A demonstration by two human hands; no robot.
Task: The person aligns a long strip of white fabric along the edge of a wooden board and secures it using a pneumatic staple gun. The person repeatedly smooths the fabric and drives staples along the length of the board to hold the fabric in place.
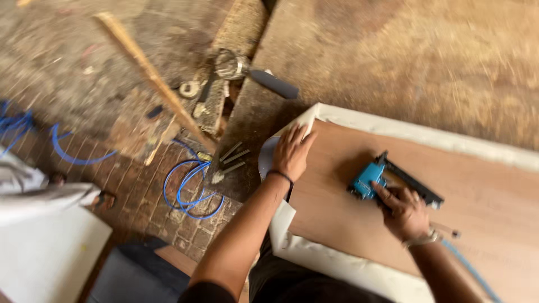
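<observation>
Left hand (292,151) lies flat, fingers spread and open, pressing the white fabric (303,126) down at the corner of the plywood panel (477,191). Right hand (405,212) is closed around the handle of the blue pneumatic stapler (375,178), which sits on the panel's bare face, between the two hands and nearer the right one. White fabric wraps over the panel's edges along the far side and the near side. A light blue air hose (469,269) runs off from the right wrist area toward the lower right. The panel rests on a worn wooden table (426,62). Left of it, on the brick floor (135,191): a coiled blue hose (191,191), a long wooden stick (149,73), and a hammer-like tool with a grey grip (269,81) at the table's edge. Picture is motion-blurred; small items by the stick are too smeared to tell.
</observation>
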